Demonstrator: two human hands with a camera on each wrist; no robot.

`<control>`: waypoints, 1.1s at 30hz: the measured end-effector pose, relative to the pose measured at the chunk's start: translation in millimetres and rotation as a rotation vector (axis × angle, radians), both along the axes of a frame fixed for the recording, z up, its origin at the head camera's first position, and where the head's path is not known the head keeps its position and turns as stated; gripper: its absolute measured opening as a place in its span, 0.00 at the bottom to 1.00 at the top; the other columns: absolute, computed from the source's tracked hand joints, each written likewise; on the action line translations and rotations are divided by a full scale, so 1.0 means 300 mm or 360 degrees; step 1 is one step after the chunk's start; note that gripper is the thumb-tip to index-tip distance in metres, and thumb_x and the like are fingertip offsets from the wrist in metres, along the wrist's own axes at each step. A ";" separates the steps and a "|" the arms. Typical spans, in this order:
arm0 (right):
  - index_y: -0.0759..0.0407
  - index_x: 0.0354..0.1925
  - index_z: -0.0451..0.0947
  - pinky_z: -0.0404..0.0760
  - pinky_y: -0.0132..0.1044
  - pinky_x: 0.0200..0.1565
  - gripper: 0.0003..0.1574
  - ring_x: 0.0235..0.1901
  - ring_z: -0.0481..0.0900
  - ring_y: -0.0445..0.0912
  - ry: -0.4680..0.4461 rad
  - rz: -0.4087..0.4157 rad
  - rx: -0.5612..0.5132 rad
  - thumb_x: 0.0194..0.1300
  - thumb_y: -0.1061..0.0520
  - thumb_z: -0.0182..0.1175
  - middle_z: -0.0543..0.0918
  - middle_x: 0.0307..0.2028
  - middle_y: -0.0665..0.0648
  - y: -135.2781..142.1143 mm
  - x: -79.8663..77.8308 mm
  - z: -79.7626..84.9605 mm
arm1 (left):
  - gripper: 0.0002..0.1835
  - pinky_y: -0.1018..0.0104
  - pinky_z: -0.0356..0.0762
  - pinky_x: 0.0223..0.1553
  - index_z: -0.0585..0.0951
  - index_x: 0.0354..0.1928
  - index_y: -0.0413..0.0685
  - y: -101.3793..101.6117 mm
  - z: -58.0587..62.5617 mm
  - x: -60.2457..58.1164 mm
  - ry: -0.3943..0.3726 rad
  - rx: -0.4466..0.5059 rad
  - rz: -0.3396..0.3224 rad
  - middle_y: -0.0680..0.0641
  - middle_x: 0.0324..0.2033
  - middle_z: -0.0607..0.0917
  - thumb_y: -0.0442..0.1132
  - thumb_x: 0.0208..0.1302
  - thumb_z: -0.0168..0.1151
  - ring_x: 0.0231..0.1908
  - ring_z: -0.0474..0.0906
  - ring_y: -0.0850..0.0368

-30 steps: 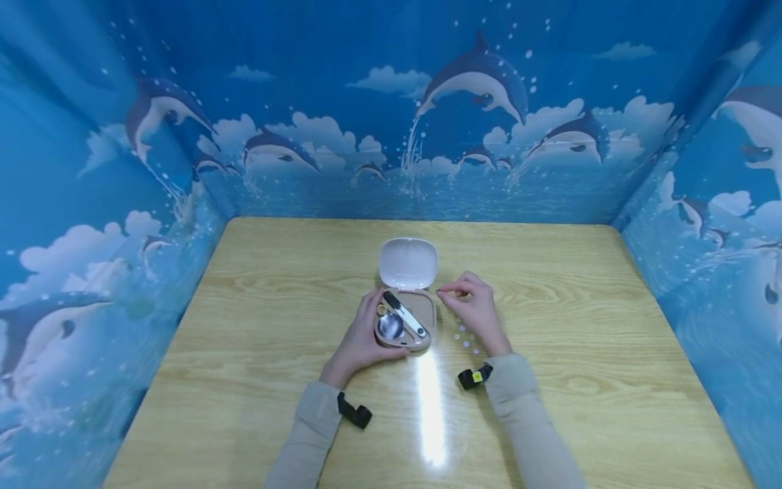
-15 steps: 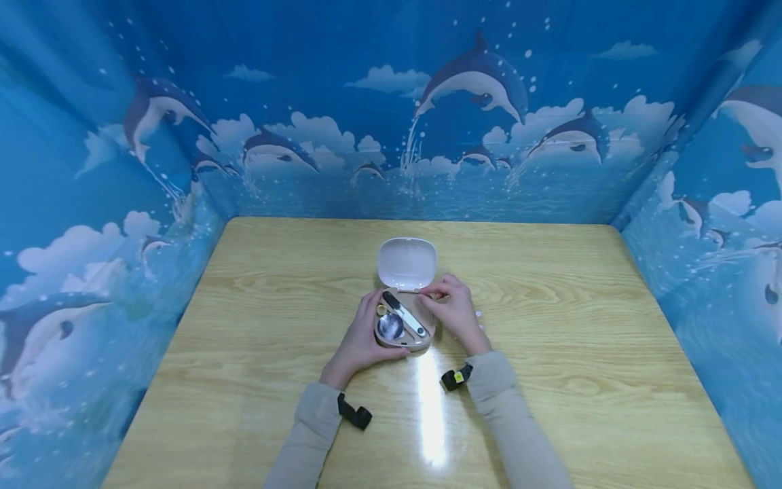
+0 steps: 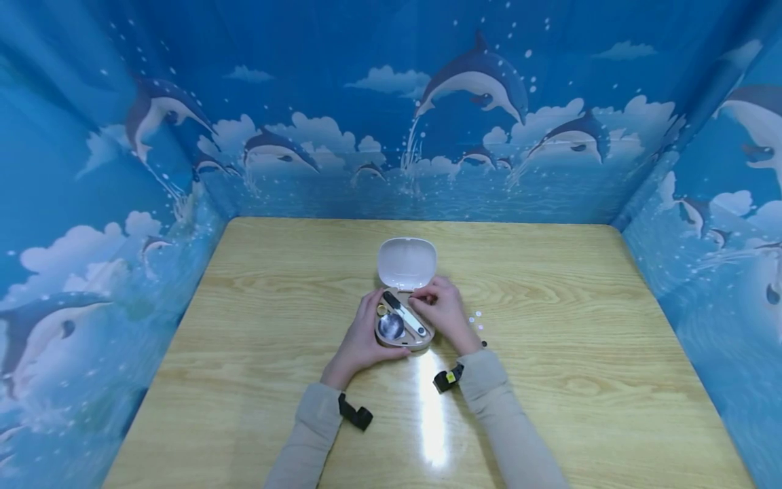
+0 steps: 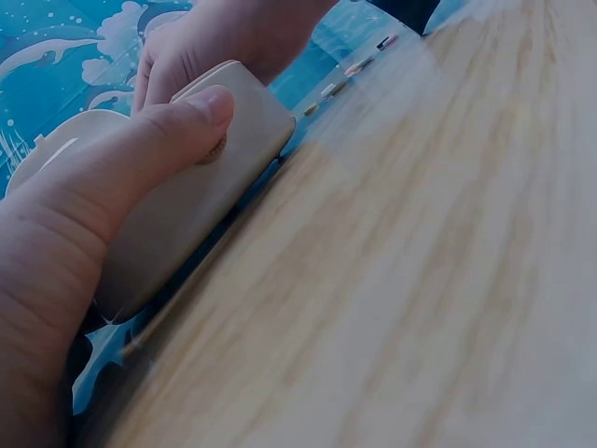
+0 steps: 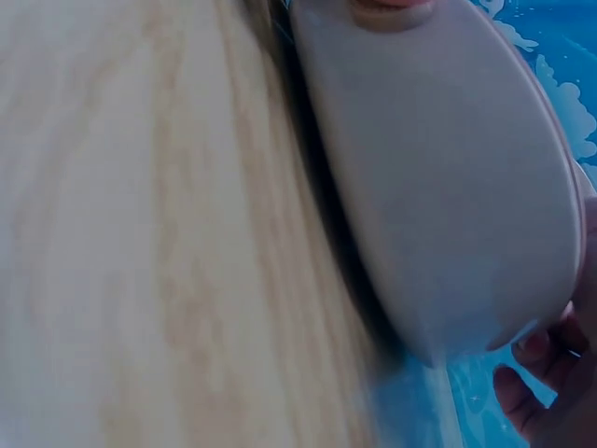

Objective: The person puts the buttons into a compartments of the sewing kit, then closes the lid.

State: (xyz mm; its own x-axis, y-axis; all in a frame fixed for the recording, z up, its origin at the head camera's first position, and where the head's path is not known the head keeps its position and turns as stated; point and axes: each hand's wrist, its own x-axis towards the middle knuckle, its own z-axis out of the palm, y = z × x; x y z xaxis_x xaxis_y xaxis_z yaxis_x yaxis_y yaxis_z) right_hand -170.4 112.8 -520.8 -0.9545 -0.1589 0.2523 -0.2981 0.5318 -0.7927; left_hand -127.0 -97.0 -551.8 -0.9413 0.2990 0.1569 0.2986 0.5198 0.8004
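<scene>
A beige sewing case [image 3: 427,334] stands on the table with its white lid [image 3: 406,263] raised at the back. My left hand [image 3: 362,339] grips it, fingers round the left side and thumb [image 4: 207,110] on the front wall. Inside lie a slim white tool with a black end [image 3: 411,320], a round shiny metal piece [image 3: 391,326] and a small gold piece [image 3: 381,310]. Over the case's back right compartment, my right hand [image 3: 446,309] pinches a small dark button, mostly hidden by the fingertips. In the right wrist view, its curled fingers [image 5: 550,373] are beside the case.
Several small pale buttons [image 3: 478,314] and one black button [image 3: 485,343] lie on the wooden table [image 3: 611,339], right of my right hand. A blue dolphin-print curtain [image 3: 342,163] closes off the back and both sides.
My right hand has moved left from beside the case to over its right compartment, carrying the small dark button and uncovering a black one on the table. The left hand keeps its grip.
</scene>
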 end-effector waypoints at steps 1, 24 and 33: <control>0.55 0.32 0.88 0.74 0.36 0.35 0.05 0.32 0.71 0.43 0.0009 0.0000 0.0009 0.54 0.59 0.74 0.76 0.28 0.48 -0.001 0.000 -0.002 | 0.74 0.51 0.60 0.70 0.49 0.78 0.53 0.000 0.000 0.000 0.0005 0.0001 -0.0002 0.51 0.73 0.57 0.64 0.30 0.83 0.70 0.59 0.51; 0.54 0.35 0.88 0.73 0.35 0.35 0.08 0.34 0.72 0.45 -0.0066 -0.0034 -0.0107 0.54 0.58 0.75 0.77 0.30 0.50 0.012 0.015 0.046 | 0.74 0.49 0.60 0.70 0.49 0.79 0.54 0.000 -0.004 0.000 -0.0010 0.0029 -0.0006 0.52 0.73 0.56 0.65 0.30 0.83 0.70 0.59 0.51; 0.56 0.37 0.89 0.71 0.36 0.35 0.09 0.33 0.69 0.47 -0.0064 -0.0124 -0.0180 0.55 0.57 0.74 0.75 0.28 0.54 0.059 0.021 0.097 | 0.74 0.50 0.60 0.70 0.49 0.79 0.55 -0.001 -0.006 -0.001 0.0008 0.0031 -0.0009 0.53 0.73 0.57 0.65 0.30 0.83 0.70 0.59 0.51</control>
